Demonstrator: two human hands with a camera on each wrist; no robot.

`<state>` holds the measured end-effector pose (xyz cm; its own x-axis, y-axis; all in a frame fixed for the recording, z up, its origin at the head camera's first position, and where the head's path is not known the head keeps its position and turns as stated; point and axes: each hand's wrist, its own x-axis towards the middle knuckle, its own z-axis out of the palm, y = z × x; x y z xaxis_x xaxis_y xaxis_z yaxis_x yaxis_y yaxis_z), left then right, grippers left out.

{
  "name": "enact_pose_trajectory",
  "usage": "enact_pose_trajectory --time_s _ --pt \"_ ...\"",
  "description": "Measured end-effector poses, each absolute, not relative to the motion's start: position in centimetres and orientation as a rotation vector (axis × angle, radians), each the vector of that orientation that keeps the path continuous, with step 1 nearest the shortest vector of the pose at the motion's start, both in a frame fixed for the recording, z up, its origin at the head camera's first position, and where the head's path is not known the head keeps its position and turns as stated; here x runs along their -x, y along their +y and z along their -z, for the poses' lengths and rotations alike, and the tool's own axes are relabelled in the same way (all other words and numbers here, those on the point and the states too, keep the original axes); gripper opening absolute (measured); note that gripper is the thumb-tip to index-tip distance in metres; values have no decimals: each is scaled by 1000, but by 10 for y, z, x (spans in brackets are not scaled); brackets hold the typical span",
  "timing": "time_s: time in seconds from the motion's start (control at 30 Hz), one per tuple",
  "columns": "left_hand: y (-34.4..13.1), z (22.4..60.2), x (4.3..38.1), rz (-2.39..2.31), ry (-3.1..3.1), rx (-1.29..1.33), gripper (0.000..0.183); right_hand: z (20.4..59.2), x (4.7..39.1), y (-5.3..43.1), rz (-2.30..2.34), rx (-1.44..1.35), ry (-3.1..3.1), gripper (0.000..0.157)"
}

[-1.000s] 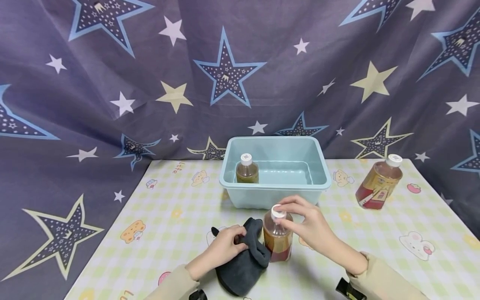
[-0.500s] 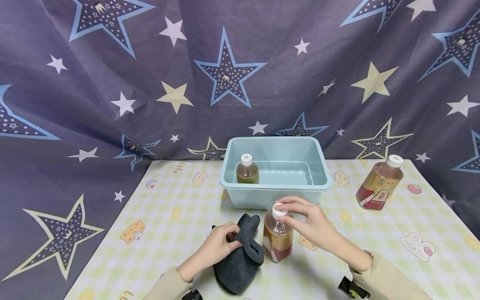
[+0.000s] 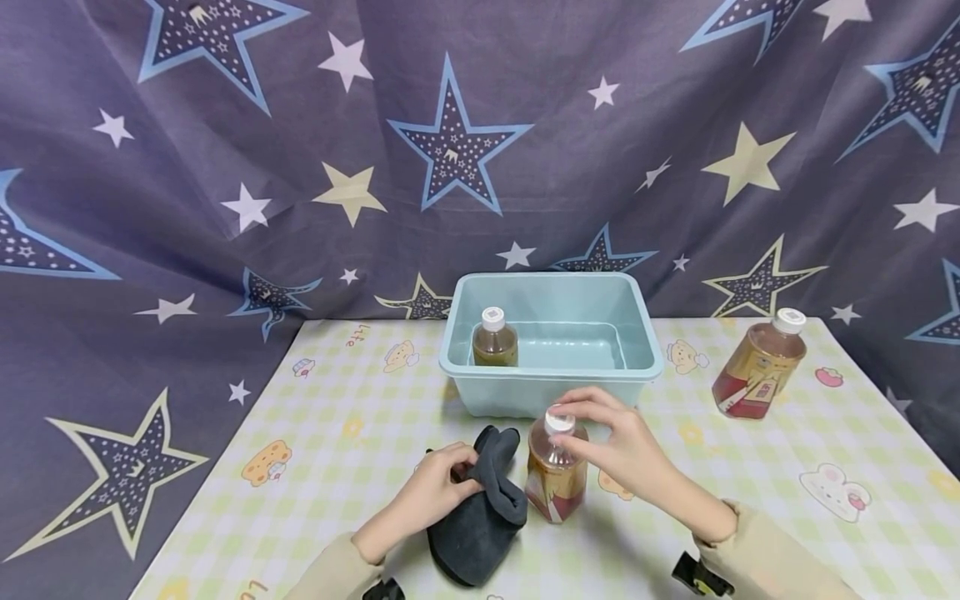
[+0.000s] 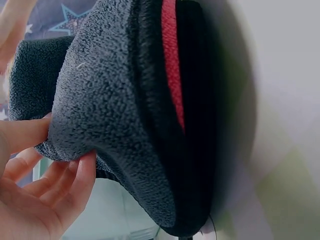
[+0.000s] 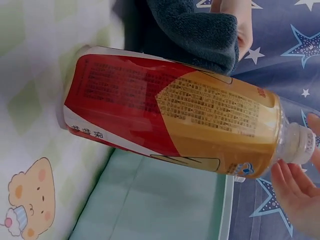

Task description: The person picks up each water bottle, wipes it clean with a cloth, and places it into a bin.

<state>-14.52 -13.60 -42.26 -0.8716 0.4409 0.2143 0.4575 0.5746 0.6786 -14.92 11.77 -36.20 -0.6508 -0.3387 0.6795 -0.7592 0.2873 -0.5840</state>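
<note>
My left hand (image 3: 433, 498) pinches the folded collar of a dark grey fleece slipper (image 3: 474, 546), its rounded toe toward me. The left wrist view shows the plush slipper (image 4: 105, 80) close up, with a red stripe along its black edge and the thumb and fingers on a fold. Just right of it, a drink bottle (image 3: 557, 487) stands upright on the table. The thumb and fingers of my right hand (image 3: 618, 437) grip its white cap. In the right wrist view, the bottle (image 5: 170, 112) shows a red and gold label with fine print.
Behind the bottle is a pale blue plastic tub (image 3: 551, 392) with another capped bottle (image 3: 495, 343) inside at the left. A third bottle (image 3: 759, 364) stands at the right. Checked cloth (image 3: 337, 467) covers the table; a starry curtain (image 3: 480, 242) hangs behind.
The left hand has drawn the slipper slightly left, opening a gap to the bottle. The bottle has turned in the right hand, its label facing differently. The tub and other bottles stayed put.
</note>
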Motion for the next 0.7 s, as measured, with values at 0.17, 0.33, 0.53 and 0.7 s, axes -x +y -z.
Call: enact_pose_trajectory --time_s 0.17,0.33,0.53,0.7 --pt "-137 420 145 1212 -2765 801 12 363 151 116 -1320 -991 -2085 28" --pt "-137 418 145 1222 -2780 802 10 364 151 117 -1337 -1019 -2085 27" --pt "-138 418 145 1244 -2782 804 9 363 152 121 -1372 -1070 -2117 27" --pt "-138 417 144 1254 -2772 809 9 363 152 124 -1401 -1099 -2167 27"
